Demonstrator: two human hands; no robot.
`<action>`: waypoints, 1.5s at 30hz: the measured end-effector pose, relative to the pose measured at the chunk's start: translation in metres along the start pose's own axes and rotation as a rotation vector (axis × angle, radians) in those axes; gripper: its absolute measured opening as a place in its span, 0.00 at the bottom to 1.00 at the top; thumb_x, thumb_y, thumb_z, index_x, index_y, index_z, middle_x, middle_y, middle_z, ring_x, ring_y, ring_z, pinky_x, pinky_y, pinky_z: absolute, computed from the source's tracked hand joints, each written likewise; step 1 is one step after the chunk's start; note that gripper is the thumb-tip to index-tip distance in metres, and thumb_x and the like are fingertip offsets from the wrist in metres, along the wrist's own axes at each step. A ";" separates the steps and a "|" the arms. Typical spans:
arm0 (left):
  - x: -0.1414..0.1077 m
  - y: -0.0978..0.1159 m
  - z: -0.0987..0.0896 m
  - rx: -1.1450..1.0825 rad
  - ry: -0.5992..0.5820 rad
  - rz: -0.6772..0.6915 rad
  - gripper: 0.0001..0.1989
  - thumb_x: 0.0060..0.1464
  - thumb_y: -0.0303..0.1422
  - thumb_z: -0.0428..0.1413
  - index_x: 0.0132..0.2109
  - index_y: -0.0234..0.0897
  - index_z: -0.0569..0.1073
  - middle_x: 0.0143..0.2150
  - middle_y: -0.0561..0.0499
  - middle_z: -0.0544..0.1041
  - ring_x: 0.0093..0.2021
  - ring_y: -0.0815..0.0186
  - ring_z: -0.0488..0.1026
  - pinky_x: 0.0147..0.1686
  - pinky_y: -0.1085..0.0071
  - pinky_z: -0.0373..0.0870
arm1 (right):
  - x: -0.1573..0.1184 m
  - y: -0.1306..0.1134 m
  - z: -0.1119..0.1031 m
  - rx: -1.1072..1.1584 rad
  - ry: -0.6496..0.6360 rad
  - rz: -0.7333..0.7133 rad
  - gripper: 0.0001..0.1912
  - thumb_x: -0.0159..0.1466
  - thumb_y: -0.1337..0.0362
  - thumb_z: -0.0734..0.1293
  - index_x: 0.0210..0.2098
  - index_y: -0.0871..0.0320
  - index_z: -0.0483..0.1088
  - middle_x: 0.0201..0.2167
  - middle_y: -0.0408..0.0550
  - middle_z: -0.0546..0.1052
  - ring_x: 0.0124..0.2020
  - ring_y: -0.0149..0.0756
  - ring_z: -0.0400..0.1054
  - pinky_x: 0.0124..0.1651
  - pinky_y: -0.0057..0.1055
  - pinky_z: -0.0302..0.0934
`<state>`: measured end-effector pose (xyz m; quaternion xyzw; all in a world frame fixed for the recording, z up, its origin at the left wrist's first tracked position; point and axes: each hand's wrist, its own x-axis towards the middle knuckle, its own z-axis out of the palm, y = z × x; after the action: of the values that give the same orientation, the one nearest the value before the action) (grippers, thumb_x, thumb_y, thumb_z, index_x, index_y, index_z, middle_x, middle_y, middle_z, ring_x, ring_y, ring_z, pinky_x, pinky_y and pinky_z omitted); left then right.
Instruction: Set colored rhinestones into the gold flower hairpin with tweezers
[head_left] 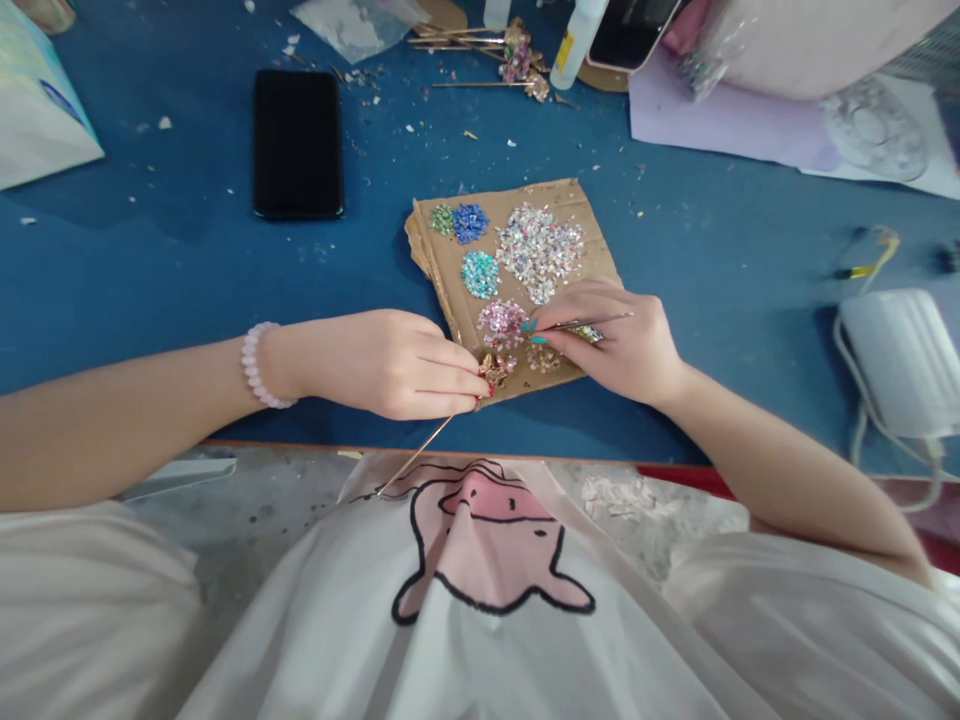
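Note:
My left hand [409, 368] is closed on a gold hairpin [415, 457], whose flower end [493, 370] rests at the cardboard's lower left edge and whose stem points down toward my lap. Tweezers [589, 322] are pinched in my right hand [611, 335], their tip by the pink rhinestones [501, 322]. Under both hands lies a square of cardboard [450, 275]. It bears piles of green, blue [470, 223], turquoise [480, 273] and silvery stones [538, 245]. A champagne-coloured pile [545, 357] is partly behind my right fingers.
A black phone [298, 145] lies at the upper left of the blue table [180, 290]. Finished gold hairpins [517, 60] and a bottle [577, 42] are at the back. A white adapter [902, 360] with a cable stands at the right. Purple paper [720, 125] is behind.

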<state>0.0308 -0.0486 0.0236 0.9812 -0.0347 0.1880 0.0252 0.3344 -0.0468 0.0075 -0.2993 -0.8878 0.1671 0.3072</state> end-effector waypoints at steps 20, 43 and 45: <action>0.000 0.001 -0.001 0.096 0.024 0.042 0.19 0.75 0.22 0.50 0.48 0.37 0.87 0.56 0.51 0.88 0.52 0.62 0.88 0.39 0.67 0.79 | 0.000 -0.001 -0.001 -0.008 -0.031 0.020 0.06 0.74 0.64 0.71 0.42 0.52 0.82 0.38 0.45 0.88 0.41 0.40 0.84 0.50 0.40 0.78; -0.004 0.000 0.001 -0.158 -0.077 -0.116 0.18 0.72 0.23 0.54 0.51 0.45 0.87 0.58 0.50 0.87 0.59 0.62 0.85 0.45 0.70 0.81 | -0.001 0.000 -0.001 0.000 -0.019 0.089 0.06 0.73 0.64 0.70 0.42 0.50 0.81 0.38 0.45 0.87 0.43 0.42 0.84 0.52 0.43 0.79; -0.004 0.000 0.001 -0.159 -0.063 -0.111 0.18 0.72 0.22 0.55 0.51 0.44 0.87 0.58 0.49 0.87 0.58 0.62 0.86 0.45 0.69 0.81 | -0.001 0.001 -0.001 -0.007 -0.023 0.096 0.06 0.73 0.64 0.70 0.42 0.50 0.81 0.39 0.45 0.87 0.44 0.42 0.84 0.53 0.44 0.78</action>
<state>0.0274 -0.0482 0.0212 0.9820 0.0041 0.1522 0.1121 0.3362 -0.0469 0.0078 -0.3407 -0.8764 0.1817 0.2877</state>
